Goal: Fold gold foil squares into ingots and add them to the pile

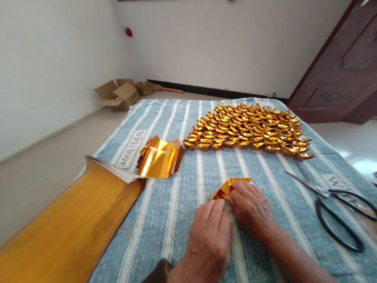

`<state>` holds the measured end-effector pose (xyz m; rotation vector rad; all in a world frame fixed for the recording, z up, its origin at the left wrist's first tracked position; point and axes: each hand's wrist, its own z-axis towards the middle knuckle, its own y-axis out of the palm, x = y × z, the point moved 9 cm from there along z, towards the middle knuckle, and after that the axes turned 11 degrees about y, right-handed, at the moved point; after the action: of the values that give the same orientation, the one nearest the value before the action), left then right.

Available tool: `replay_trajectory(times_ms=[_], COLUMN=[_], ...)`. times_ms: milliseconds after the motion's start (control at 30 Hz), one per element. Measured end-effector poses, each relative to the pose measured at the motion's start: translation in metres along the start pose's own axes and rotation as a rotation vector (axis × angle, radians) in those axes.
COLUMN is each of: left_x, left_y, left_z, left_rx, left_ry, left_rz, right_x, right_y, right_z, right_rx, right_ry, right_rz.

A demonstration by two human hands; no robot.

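A partly folded piece of gold foil paper (230, 184) lies on the striped blue cloth in front of me. My left hand (208, 231) has its fingers closed at the near left edge of the paper. On the right side of the same piece, my right hand (251, 203) presses with bent fingers, the thumb close to the left fingertips. Both hands cover the paper's lower part. Beyond it, many folded gold paper ingots (243, 129) stand in packed rows. A stack of cut gold foil sheets (161, 157) rests to the left, its edges curling upward.
Large gold paper sheets (70, 220) hang over the table's left side. Black-handled scissors (324, 193) lie partly spread at the right on the striped tablecloth (178, 208). Open cardboard boxes (121, 94) sit on the floor at the back left. A brown door (337, 70) stands at the right.
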<state>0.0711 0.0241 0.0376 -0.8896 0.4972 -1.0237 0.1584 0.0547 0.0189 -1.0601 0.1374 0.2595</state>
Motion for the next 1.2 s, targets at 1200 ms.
replay_trajectory(times_ms=[1200], left_x=[0.003], left_y=[0.037], left_z=[-0.020], left_rx=[-0.333], left_ry=[-0.098], left_rz=[-0.060], right_x=[0.001], right_y=[0.000], right_z=[0.000], right_rx=[0.006], right_ry=[0.048], right_rz=[0.011])
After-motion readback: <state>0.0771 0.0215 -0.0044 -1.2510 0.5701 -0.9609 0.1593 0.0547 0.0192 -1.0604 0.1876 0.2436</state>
